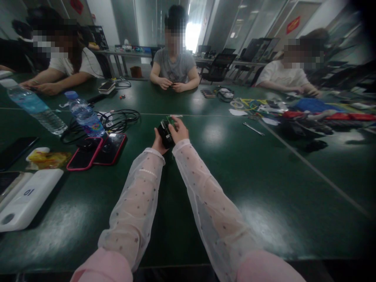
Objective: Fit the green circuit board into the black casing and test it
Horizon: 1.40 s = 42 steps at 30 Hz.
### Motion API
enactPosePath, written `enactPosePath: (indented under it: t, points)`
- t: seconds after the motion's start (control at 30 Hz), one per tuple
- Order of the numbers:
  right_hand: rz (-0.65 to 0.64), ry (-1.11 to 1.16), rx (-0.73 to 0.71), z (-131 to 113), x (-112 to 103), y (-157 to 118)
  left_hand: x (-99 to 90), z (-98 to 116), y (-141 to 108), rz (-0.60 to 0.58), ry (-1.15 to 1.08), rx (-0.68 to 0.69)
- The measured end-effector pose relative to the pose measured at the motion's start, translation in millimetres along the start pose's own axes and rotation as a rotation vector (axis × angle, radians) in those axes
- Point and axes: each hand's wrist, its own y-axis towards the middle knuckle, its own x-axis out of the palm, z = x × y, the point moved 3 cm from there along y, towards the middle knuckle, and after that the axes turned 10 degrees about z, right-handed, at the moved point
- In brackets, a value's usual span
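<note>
- left hand (pixel 159 145), one: partly closed, curled about the lower left side of the casing, thumb up along that side; it has hold of the piece.
- right hand (pixel 180 132), one: half closed, fingers bent at the board and the upper right edge; whether they pinch or merely rest, cannot tell.
- black casing (pixel 162 132), one: small, boxy, tilted; clasped from the left.
- green circuit board (pixel 171 119), one: at the upper end of the casing, beside the right fingertips; how it is fastened, too small to tell.
- handling, holding side: best kept firm on the casing alone, so the piece does not twist under the other hand.
- handling, working side: light fingertip contact at the board's edges, pressure even, no prying on parts; a forced angle could bend the board or strain a connector.
- handling, sight: a slight turn of the casing toward the wearer would bare the contact, now partly covered by fingers.
- position: casing and board lie between the two hands, touching both, ahead of the sheer dotted sleeves (pixel 141 196), over the green table (pixel 223 176).
- neighbours: red-cased phone (pixel 113 150) and pink-cased phone (pixel 85 156), left of the hands, apart; wrench (pixel 254 129), well to the right, untouched.
</note>
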Motion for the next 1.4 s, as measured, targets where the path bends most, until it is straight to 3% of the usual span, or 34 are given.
enactPosePath:
  t: [0.1, 0.17, 0.33, 0.5, 0.67, 0.8, 1.0, 1.13, 1.4]
  points:
    - [0.064, -0.245, -0.327, -5, -1, -4, -4.7, 0, 5, 0.023, -0.053, 0.0]
    - [0.063, -0.46, -0.449, -7, 0, -6, -7.2, 0, 8, 0.036, -0.084, -0.018]
    - [0.034, -0.901, -0.624, -6, 3, -9, -9.1, 0, 11, -0.003, -0.131, -0.048]
    - [-0.058, -0.892, -0.683, 5, 4, -6, -9.3, 0, 10, 0.023, -0.155, -0.022]
    - [-0.024, -0.638, -0.512, 9, -8, 16, -10.0, 0, 10, 0.088, -0.177, -0.047]
    - [0.093, -0.379, -0.182, 13, -27, 31, -12.9, 1, 13, 0.131, -0.211, -0.085]
    - [0.106, 0.084, 0.3, 30, -63, 31, -9.6, 3, 7, 0.124, -0.25, -0.137]
    - [0.076, 0.311, 0.331, 31, -77, 31, -6.1, 4, 3, 0.123, -0.211, -0.137]
    - [0.101, 0.271, 0.343, 31, -71, 29, -2.6, 5, -2, 0.138, -0.182, -0.13]
